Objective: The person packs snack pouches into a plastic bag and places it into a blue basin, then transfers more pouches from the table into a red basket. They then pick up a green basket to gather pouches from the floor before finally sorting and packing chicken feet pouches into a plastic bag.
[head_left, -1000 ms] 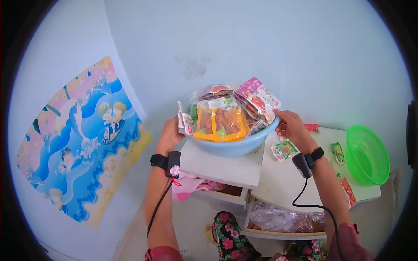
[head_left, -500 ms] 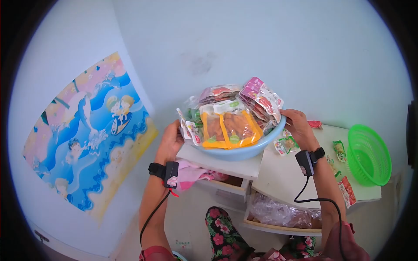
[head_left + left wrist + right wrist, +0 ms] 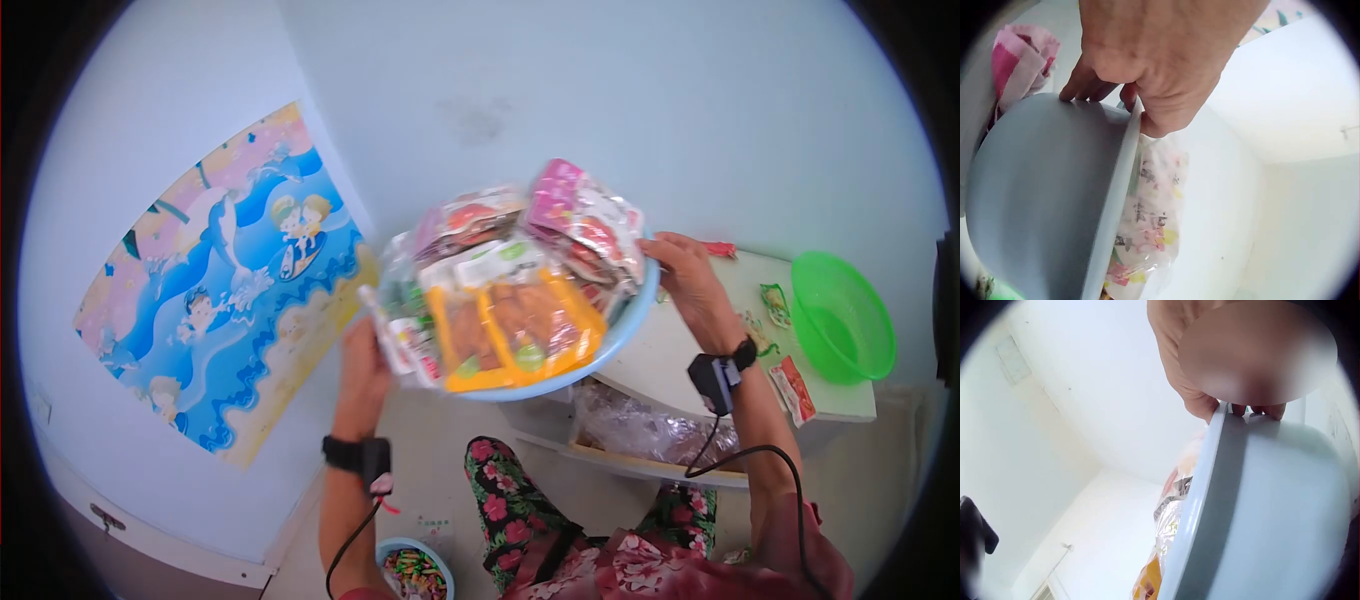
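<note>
Both hands hold a light blue plastic basin (image 3: pixel 628 338) heaped with packaged snacks. My left hand (image 3: pixel 362 365) grips its left rim; the left wrist view shows that hand (image 3: pixel 1160 69) with the thumb over the rim and fingers under it. On the far side my right hand (image 3: pixel 692 285) pinches the right rim, and in the right wrist view part of this hand (image 3: pixel 1194 384) is blurred. A yellow-edged clear snack bag (image 3: pixel 515 330) lies in front on the pile, with purple-and-white packets (image 3: pixel 585 215) behind it and a white packet (image 3: pixel 400 345) leaning at the left rim.
A green plastic basket (image 3: pixel 845 315) stands on the white cabinet top (image 3: pixel 660 360) at right, beside loose packets (image 3: pixel 792 390). Below, an open drawer (image 3: pixel 650 430) holds clear plastic. On the floor sits a small basin (image 3: pixel 447 565) of colourful wrapped pieces. A sea-themed poster (image 3: pixel 240 285) hangs left.
The basin has come off the cabinet top toward the body, both hands still on its rim. The view has tilted down, bringing the small floor basin into sight.
</note>
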The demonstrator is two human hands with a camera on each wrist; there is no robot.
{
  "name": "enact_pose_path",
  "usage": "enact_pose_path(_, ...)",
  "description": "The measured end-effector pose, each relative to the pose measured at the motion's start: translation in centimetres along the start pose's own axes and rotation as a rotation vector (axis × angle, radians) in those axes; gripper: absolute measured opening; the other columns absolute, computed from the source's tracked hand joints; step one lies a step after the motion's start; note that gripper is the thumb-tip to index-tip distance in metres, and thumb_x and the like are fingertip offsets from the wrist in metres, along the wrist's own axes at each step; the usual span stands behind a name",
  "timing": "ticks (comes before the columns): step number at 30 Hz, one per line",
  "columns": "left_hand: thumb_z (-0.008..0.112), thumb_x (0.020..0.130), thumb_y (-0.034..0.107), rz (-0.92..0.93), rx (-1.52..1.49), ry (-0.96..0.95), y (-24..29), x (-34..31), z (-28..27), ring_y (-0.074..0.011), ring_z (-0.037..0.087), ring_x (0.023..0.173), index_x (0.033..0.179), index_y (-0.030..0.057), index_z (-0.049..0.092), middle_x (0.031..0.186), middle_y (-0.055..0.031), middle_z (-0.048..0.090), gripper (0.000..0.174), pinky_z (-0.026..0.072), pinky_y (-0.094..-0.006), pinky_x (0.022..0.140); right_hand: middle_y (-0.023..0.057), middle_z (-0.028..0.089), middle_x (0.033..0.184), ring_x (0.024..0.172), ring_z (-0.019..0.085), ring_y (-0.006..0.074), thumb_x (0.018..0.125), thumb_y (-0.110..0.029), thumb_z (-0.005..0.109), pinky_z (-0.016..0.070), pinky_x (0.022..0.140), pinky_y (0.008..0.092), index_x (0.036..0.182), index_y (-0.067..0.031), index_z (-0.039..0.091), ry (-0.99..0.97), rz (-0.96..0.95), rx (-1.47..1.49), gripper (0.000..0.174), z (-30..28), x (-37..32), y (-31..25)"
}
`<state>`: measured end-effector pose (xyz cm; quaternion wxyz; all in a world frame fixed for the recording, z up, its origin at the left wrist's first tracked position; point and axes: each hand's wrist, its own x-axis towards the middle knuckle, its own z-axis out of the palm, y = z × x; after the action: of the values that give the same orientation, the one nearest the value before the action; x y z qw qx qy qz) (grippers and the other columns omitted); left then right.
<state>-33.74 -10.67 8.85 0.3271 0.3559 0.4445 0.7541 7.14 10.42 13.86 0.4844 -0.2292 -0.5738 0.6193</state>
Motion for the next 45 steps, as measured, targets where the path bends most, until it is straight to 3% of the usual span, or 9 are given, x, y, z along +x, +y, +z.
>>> enact_pose_path(7,0.054,0.103,0.023,0.146,0.139,0.121,7.7,-12.7,-2.6,-0.0145,0.070,0.090,0.115,0.0005,0.064,0.105,-0.0065,0.070,0.027,0.0596,-0.0314,0.076,0.0014,0.066,0.083,0.080,0.060,0.0078,0.087,-0.021,0.077,0.0472,0.083,0.0265,0.082,-0.0057,0.066,-0.210,0.054,0.123,0.019,6.6,-3.3,0.2)
enact_pose_path(11,0.053,0.104,0.030,0.084,0.057,0.288,9.0,-18.3,-11.6,-0.0173,0.069,0.098,0.124,0.0049,0.058,0.114,-0.0063,0.068,0.032,0.0592,-0.0347,0.083,0.0018,0.066,0.083,0.082,0.058,0.0080,0.087,-0.018,0.078,0.0451,0.080,0.0266,0.083,-0.0051,0.066,-0.299,0.179,0.243,0.018,11.6,-5.4,2.2)
enact_pose_path(17,0.051,0.105,0.033,0.113,0.119,0.615,11.2,-25.7,-17.0,-0.0194,0.069,0.096,0.126,0.0043,0.054,0.114,-0.0086,0.066,0.036,0.0594,-0.0346,0.080,0.0018,0.068,0.090,0.086,0.057,0.0083,0.085,-0.017,0.080,0.0434,0.080,0.0261,0.094,-0.0026,0.071,-0.434,0.219,0.274,0.020,20.0,-7.6,7.3)
enact_pose_path(21,0.052,0.104,0.029,0.069,0.129,0.594,9.6,-30.3,-26.2,-0.0184,0.069,0.090,0.120,0.0038,0.058,0.107,-0.0076,0.068,0.031,0.0595,-0.0347,0.076,0.0018,0.068,0.087,0.083,0.058,0.0084,0.084,-0.016,0.080,0.0438,0.078,0.0265,0.090,-0.0012,0.072,-0.478,0.293,0.277,0.018,25.0,-9.3,12.2)
enact_pose_path(27,0.049,0.101,0.017,-0.033,0.261,0.799,5.2,-34.1,-28.8,-0.0173,0.069,0.088,0.115,0.0018,0.060,0.105,-0.0082,0.068,0.023,0.0579,-0.0345,0.073,0.0024,0.066,0.083,0.078,0.057,0.0106,0.083,-0.009,0.078,0.0436,0.071,0.0280,0.088,-0.0007,0.070,-0.495,0.504,0.188,0.012,30.6,-10.3,22.4)
enact_pose_path(29,0.048,0.100,0.015,-0.057,0.240,0.896,3.3,-34.7,-30.1,-0.0181,0.069,0.090,0.116,0.0011,0.060,0.106,-0.0090,0.068,0.023,0.0576,-0.0346,0.074,0.0022,0.068,0.087,0.082,0.059,0.0102,0.085,-0.010,0.077,0.0464,0.077,0.0277,0.094,-0.0006,0.070,-0.560,0.562,0.183,0.015,31.7,-10.2,25.9)
enact_pose_path(39,0.055,0.098,0.009,-0.097,0.080,0.873,-7.5,-33.9,-34.6,-0.0193,0.068,0.096,0.122,-0.0023,0.061,0.110,-0.0091,0.069,0.028,0.0565,-0.0341,0.085,0.0032,0.068,0.090,0.084,0.059,0.0106,0.083,-0.006,0.077,0.0460,0.077,0.0262,0.094,0.0002,0.071,-0.717,0.600,0.033,0.014,36.6,-5.0,37.5)
enact_pose_path(43,0.059,0.097,0.008,-0.187,0.008,0.943,-11.6,-32.5,-37.5,-0.0172,0.067,0.097,0.121,-0.0021,0.062,0.108,-0.0071,0.069,0.026,0.0545,-0.0316,0.086,0.0039,0.069,0.092,0.087,0.060,0.0103,0.085,-0.004,0.075,0.0466,0.080,0.0247,0.098,0.0020,0.071,-0.670,0.687,-0.024,0.015,37.1,-4.6,42.1)
enact_pose_path(45,0.058,0.098,0.008,-0.276,-0.049,0.954,-11.0,-32.8,-38.1,-0.0164,0.067,0.096,0.120,-0.0014,0.062,0.108,-0.0066,0.069,0.024,0.0549,-0.0310,0.083,0.0046,0.069,0.094,0.089,0.060,0.0105,0.086,-0.003,0.073,0.0475,0.081,0.0249,0.100,0.0029,0.069,-0.601,0.787,-0.100,0.016,37.3,-6.4,40.9)
